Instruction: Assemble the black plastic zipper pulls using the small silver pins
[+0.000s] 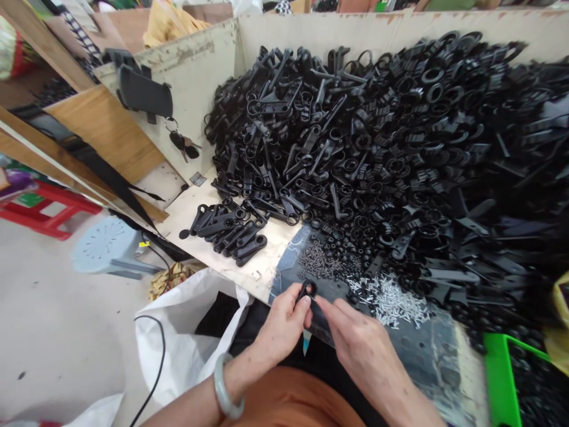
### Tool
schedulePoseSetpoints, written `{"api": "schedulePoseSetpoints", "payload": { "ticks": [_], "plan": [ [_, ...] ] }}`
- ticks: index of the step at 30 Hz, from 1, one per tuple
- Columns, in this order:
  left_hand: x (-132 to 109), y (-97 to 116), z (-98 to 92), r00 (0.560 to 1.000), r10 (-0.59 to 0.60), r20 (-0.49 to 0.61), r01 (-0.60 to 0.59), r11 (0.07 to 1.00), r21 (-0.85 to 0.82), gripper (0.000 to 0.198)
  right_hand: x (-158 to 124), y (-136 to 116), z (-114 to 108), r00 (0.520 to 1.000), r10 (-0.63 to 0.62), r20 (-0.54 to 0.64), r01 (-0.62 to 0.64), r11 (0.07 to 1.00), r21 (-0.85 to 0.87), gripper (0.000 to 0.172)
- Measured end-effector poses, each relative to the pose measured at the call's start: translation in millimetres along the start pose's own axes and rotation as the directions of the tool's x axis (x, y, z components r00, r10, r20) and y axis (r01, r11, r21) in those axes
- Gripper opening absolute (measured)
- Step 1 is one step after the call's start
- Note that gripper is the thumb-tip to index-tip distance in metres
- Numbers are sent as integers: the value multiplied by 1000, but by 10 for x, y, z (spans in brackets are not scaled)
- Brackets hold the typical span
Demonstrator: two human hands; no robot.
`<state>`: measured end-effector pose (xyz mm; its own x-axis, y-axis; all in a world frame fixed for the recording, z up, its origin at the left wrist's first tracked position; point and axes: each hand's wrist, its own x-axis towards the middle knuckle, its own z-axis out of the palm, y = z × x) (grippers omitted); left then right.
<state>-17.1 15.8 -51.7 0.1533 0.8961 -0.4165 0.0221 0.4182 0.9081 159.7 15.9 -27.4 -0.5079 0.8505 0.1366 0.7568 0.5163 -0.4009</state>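
Note:
My left hand [280,325] is closed around a black plastic part with a ring-shaped end [307,289], its ring facing up between thumb and fingers. Close against the ring's right side, the fingertips of my right hand [362,338] are pinched together; whatever they hold is too small to make out. Just beyond the hands, a dark mat [326,287] carries loose silver pins [393,301] and small brown screw-like pieces [317,261]. To the left, several black lever-shaped parts [231,228] lie grouped on the pale board.
A large heap of black plastic parts [329,136] fills the bench up to its back wall. At right stands a green bin [500,379] of black pieces. A white sack [171,350] hangs open below left, near a blue-grey stool [104,243]. Keys [184,145] dangle from the side panel.

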Motion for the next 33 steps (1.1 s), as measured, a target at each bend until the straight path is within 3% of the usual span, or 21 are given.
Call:
{"api": "schedulePoseSetpoints", "payload": {
  "ticks": [3, 7, 11, 23, 26, 29, 31, 33],
  "plan": [
    [-12, 41, 42, 998, 15, -60, -10, 997, 75, 28, 48, -115, -7, 994, 69, 90, -56, 989, -138, 47],
    [-46, 136, 79, 989, 74, -129, -43, 972, 229, 22, 182, -341, -102, 948, 194, 251, -138, 965, -225, 43],
    [-58, 156, 66, 983, 137, -120, -92, 942, 324, 21, 300, -479, -216, 908, 273, 319, -199, 949, -245, 40],
    [-50, 142, 44, 970, 225, -91, -174, 905, 387, 14, 479, -442, -258, 910, 230, 345, -159, 962, -222, 26],
    [-113, 201, 64, 970, 229, -82, -184, 911, 369, 15, 437, -525, -383, 924, 205, 322, -128, 961, -245, 24],
    [-144, 309, 6, 954, 295, -59, -235, 852, 467, 20, 276, -596, -579, 923, 246, 297, -171, 951, -256, 30],
    [-111, 411, -112, 915, 374, -149, -220, 774, 594, 25, 146, -565, -688, 925, 296, 238, -246, 945, -217, 31],
    [-39, 520, -270, 852, 428, -302, -125, 726, 676, 24, 54, -421, -746, 933, 345, 104, -327, 932, -158, 26]
  ]
}}
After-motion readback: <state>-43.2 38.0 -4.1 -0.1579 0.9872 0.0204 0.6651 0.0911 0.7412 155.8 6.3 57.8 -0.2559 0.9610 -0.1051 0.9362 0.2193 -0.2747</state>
